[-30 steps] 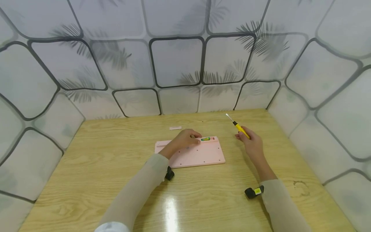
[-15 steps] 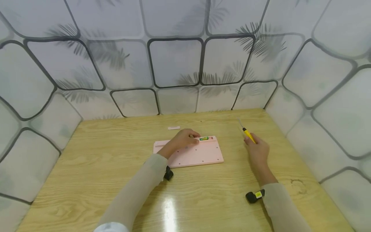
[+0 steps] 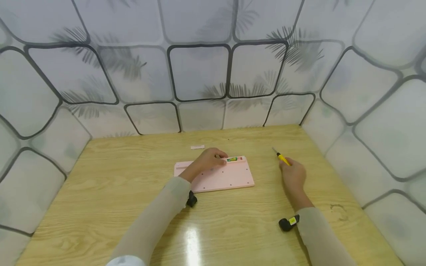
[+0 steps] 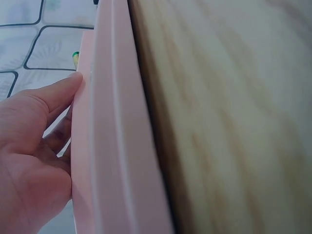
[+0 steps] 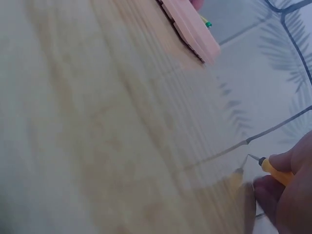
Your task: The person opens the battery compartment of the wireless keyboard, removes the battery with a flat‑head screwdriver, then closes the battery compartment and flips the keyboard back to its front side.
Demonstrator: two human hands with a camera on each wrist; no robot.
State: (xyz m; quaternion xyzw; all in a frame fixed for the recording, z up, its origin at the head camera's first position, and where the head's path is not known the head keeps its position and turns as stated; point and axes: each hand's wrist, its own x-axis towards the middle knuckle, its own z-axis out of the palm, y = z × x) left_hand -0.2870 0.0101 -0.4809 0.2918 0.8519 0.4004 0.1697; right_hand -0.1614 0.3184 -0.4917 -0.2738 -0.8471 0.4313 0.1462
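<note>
A pink keyboard-like panel (image 3: 226, 177) lies with its screwed side up on the wooden table. Green and yellow batteries (image 3: 232, 159) sit in the slot along its far edge. My left hand (image 3: 208, 159) grips that far edge just left of the batteries; in the left wrist view the thumb of the hand (image 4: 34, 146) presses against the panel (image 4: 84, 146). To the right of the panel, my right hand (image 3: 293, 176) holds a yellow screwdriver (image 3: 283, 159), its metal tip pointing away and to the left. The right wrist view shows the screwdriver (image 5: 275, 171) pinched between thumb and fingers.
Behind the panel lies a small pink cover strip (image 3: 198, 147) on the table (image 3: 116, 173). Patterned wall covering (image 3: 199, 74) borders the table at the back and on both sides.
My right hand has moved right and toward me with the screwdriver, whose tip is now lower over the table. The left hand keeps its place on the panel.
</note>
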